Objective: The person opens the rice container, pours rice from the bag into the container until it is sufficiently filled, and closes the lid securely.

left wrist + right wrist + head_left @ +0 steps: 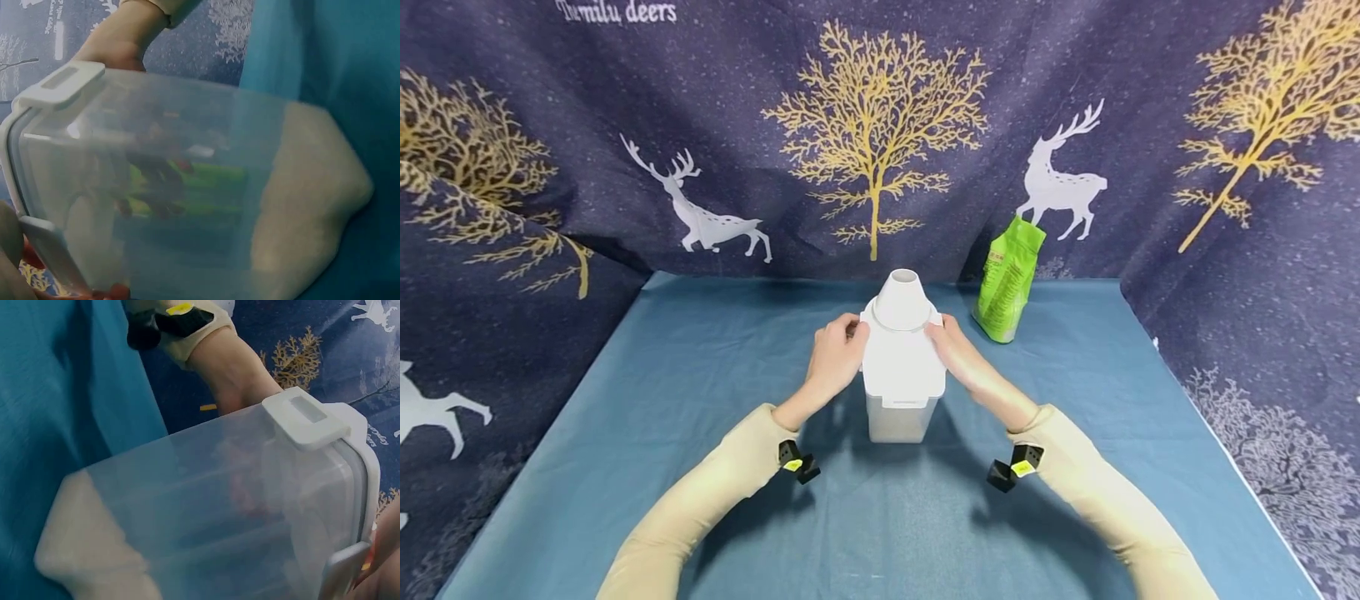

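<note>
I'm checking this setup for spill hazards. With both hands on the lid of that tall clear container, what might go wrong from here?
The container is tall and narrow with grain only at its bottom, so uneven pressure from the left hand or right hand on the white lid might tip it. The funnel on top may come off. The green bag leans close by and could be knocked.

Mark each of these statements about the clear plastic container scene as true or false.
1. Both hands touch the white lid of the clear plastic container. True: left hand, right hand.
2. The container is filled to the brim. False: pale grains lie only at its bottom.
3. The green pouch stands behind and to the right of the container. True.
4. The tablecloth is red. False: it is blue.
</note>
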`<move>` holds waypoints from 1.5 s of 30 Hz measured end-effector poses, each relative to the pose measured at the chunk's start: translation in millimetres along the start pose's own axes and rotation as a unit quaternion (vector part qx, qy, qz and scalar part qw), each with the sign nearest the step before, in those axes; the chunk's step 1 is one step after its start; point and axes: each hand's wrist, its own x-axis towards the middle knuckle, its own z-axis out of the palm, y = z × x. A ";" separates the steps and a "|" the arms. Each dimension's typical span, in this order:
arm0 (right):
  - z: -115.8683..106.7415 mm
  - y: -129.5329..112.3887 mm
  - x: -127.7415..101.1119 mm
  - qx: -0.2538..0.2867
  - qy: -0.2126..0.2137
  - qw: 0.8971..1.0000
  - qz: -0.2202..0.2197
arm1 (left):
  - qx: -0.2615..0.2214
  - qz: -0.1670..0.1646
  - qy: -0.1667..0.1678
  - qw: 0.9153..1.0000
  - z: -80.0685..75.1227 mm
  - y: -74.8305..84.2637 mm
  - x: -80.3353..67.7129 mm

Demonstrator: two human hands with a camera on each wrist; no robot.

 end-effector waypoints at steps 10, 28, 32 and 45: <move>12.5 -6.5 3.0 0.111 0.041 0.993 0.001 | 0.051 -0.002 -0.011 0.999 0.3 7.6 7.7; 20.1 -6.5 5.2 0.145 0.071 0.987 -0.001 | -0.021 -0.108 -0.096 0.989 3.1 5.6 16.9; 20.9 -7.0 5.1 0.151 0.074 0.986 0.000 | -0.026 -0.113 -0.105 0.988 2.8 5.7 15.9; 22.6 -7.6 3.2 0.154 0.076 0.985 0.012 | -0.028 -0.140 -0.111 0.984 2.5 7.9 14.8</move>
